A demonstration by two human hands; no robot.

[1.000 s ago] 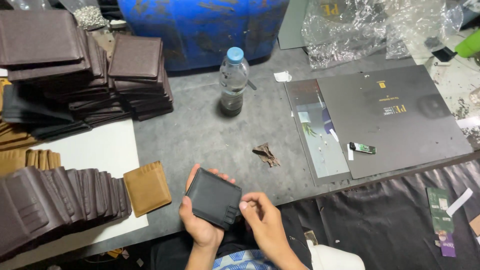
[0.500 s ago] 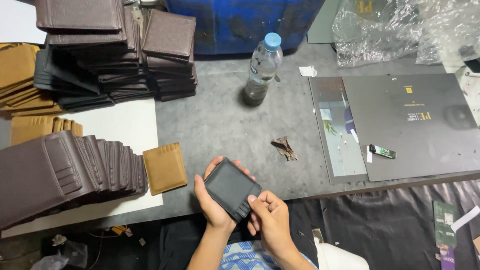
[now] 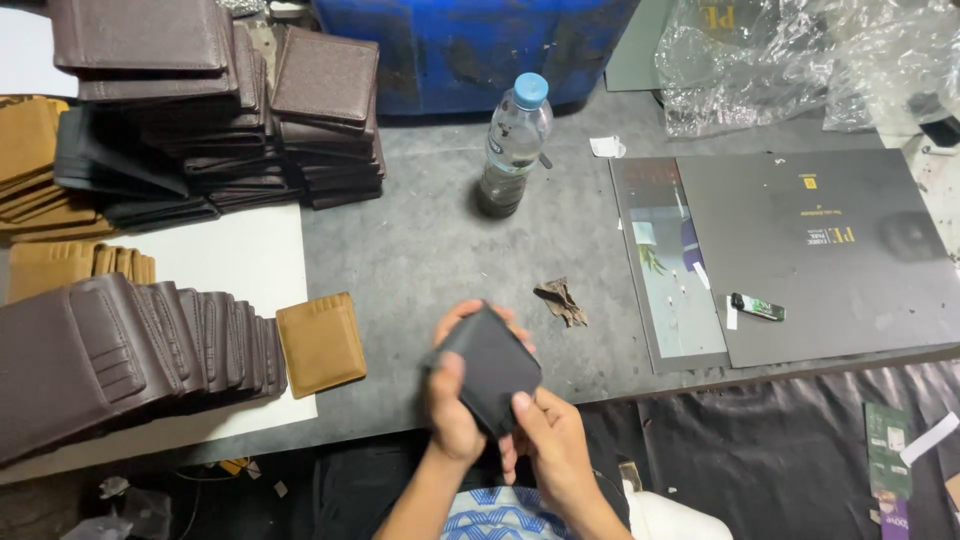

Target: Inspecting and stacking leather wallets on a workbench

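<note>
grey table, both hands gripping dark wallet

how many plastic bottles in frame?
1. The clear water bottle with a blue cap stands upright on the grey table, in front of the blue bin. Others could be hidden behind the wallet stacks or the crumpled plastic wrap.

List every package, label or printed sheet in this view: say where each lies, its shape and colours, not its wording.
Bottle label: a pale band round the clear, blue-capped bottle, centre back of the table.
Dark card: a large flat grey rectangle with small gold print, right side.
Glossy sheet: a rectangular picture sheet, partly under the dark card.
Plastic wrap: clear and crumpled, top right.
Green tag: a narrow slip, bottom right.
</note>
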